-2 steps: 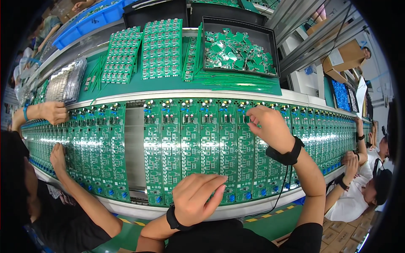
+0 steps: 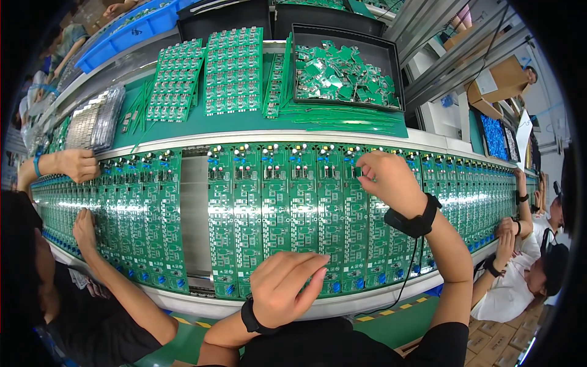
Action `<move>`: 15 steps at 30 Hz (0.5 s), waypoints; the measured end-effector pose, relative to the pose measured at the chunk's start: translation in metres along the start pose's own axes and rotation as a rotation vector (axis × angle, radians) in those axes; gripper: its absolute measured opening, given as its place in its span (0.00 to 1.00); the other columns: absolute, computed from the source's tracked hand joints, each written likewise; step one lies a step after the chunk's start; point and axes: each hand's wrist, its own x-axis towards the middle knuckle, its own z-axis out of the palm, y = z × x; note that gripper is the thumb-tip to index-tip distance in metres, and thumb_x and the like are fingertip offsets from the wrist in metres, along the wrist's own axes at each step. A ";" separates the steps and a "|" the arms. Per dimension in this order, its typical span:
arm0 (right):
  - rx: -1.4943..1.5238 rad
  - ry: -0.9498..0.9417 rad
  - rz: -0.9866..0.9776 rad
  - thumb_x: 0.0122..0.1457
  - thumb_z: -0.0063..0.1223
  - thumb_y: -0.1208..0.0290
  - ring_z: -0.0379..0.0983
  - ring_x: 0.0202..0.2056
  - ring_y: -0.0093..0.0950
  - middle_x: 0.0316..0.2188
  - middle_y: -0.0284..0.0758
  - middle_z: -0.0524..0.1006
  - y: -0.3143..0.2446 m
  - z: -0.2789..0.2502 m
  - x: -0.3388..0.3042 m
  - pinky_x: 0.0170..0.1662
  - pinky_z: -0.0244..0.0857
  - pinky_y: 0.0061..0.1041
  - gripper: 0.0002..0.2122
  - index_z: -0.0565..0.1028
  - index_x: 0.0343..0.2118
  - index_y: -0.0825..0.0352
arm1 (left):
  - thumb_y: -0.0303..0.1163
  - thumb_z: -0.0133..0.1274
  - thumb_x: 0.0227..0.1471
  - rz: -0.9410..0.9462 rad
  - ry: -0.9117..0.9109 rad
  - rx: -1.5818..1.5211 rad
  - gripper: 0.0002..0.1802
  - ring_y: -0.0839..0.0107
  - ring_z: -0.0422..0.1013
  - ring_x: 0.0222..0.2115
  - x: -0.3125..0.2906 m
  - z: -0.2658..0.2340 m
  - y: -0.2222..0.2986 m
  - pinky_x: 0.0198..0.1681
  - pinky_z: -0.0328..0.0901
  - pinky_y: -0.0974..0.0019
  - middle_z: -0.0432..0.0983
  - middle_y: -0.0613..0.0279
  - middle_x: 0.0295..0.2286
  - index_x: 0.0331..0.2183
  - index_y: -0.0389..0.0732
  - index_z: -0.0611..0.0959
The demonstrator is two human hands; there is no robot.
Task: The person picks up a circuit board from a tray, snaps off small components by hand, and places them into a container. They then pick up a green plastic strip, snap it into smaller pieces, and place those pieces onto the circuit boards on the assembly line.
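Note:
Long green circuit boards lie side by side in a row along the metal rails in front of me. At the far end of one board, among blue and white components, the fingers of my right hand are pinched together. Whatever they hold, if anything, is hidden behind the fingertips. My left hand hovers over the near ends of the boards, its fingers stretched to the right and the thumb apart, with nothing seen in it. Each wrist wears a black band.
Beyond the rail, a black tray holds small green boards, beside panels of small boards and green strips. A gap splits the row. Co-workers' hands reach over it at left and right. A black cable hangs from my right wrist.

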 end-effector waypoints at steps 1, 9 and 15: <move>-0.004 -0.022 0.019 0.40 0.56 0.80 0.71 0.23 0.30 0.21 0.36 0.72 -0.001 -0.002 0.001 0.27 0.65 0.26 0.10 0.72 0.29 0.69 | 0.21 0.54 0.38 0.004 -0.003 -0.003 0.08 0.66 0.70 0.22 0.000 0.000 0.000 0.24 0.64 0.70 0.75 0.59 0.25 0.27 0.37 0.79; -0.127 -0.093 0.026 0.40 0.56 0.77 0.72 0.25 0.31 0.22 0.37 0.73 -0.004 0.004 0.008 0.28 0.66 0.26 0.09 0.72 0.28 0.69 | 0.21 0.54 0.38 -0.016 -0.021 0.001 0.08 0.66 0.70 0.23 0.000 -0.001 0.003 0.24 0.63 0.70 0.75 0.59 0.25 0.28 0.37 0.79; 0.040 -0.091 0.089 0.41 0.56 0.77 0.72 0.24 0.29 0.23 0.37 0.74 0.004 0.002 0.003 0.28 0.66 0.24 0.09 0.73 0.29 0.69 | 0.21 0.54 0.38 -0.042 -0.027 -0.006 0.08 0.66 0.70 0.23 0.000 -0.001 0.003 0.25 0.63 0.70 0.75 0.58 0.25 0.28 0.36 0.79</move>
